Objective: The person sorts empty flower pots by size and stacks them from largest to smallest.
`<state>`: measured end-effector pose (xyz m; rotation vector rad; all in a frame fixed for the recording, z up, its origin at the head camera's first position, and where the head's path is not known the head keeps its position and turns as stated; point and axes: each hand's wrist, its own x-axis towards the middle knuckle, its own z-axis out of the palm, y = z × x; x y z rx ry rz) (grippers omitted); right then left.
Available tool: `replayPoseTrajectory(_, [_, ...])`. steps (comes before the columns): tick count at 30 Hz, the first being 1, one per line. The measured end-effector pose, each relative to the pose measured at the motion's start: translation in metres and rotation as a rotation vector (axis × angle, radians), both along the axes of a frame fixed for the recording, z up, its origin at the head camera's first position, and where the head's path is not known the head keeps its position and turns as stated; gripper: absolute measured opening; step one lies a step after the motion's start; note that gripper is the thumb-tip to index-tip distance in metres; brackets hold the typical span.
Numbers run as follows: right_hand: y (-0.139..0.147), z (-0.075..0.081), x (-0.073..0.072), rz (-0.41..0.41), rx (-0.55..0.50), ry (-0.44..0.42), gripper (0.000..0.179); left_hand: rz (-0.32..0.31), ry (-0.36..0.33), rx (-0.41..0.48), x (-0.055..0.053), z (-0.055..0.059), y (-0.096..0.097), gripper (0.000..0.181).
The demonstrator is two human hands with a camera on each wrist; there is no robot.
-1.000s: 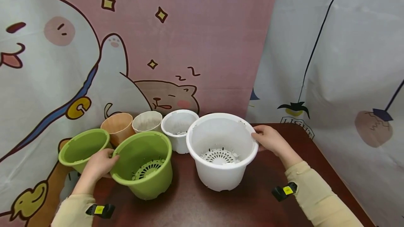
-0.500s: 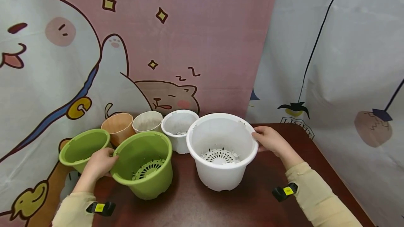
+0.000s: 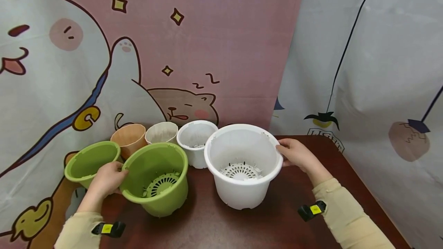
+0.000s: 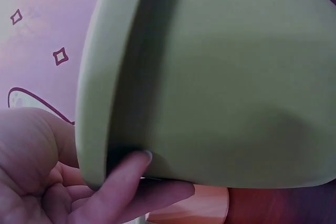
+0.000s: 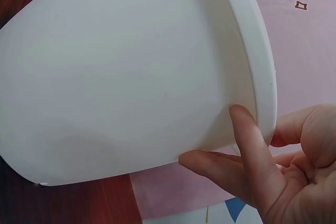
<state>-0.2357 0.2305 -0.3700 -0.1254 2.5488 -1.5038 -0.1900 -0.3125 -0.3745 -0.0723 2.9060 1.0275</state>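
Observation:
My left hand (image 3: 108, 180) pinches the left rim of a large green flowerpot (image 3: 169, 199), which tilts slightly and shows its slotted bottom. In the left wrist view, fingers (image 4: 123, 184) curl under the lip of the green pot (image 4: 231, 87). On the right, my right hand (image 3: 298, 156) grips the rim of a large white flowerpot (image 3: 240, 195) that has a slotted base with bits of loose trim inside. The right wrist view shows fingers (image 5: 249, 140) below the lip of the white pot (image 5: 115, 77), the thumb on the rim's other side.
Behind stand a second green pot (image 3: 77, 164), an orange pot (image 3: 128, 141), a cream pot (image 3: 162, 133) and a smaller white pot (image 3: 197, 156). They line the back of the dark red-brown table (image 3: 221, 229), against a printed cloth backdrop (image 3: 225, 30).
The green pot in my left hand has shifted slightly left and up, tilting a little. My right hand and the white pot have stayed in place.

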Motion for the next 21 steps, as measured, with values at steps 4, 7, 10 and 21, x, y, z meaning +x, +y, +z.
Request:
replayPoseTrajectory(4, [0.001, -0.001, -0.001, -0.009, -0.003, -0.007, 0.044, 0.0, 0.004, 0.0, 0.001, 0.006, -0.001, 0.026])
replayPoseTrajectory(7, [0.001, -0.001, -0.002, -0.011, -0.004, -0.007, 0.044, 0.0, 0.0, 0.009, 0.002, 0.012, -0.001, 0.027])
replayPoseTrajectory(10, [0.001, -0.001, -0.002, -0.006, -0.007, -0.006, 0.043, -0.003, 0.0, 0.021, 0.002, 0.016, -0.003, 0.028])
replayPoseTrajectory(21, [0.002, 0.0, -0.001, -0.013, -0.018, -0.02, 0.043, -0.018, 0.043, 0.063, 0.005, 0.039, -0.004, 0.027])
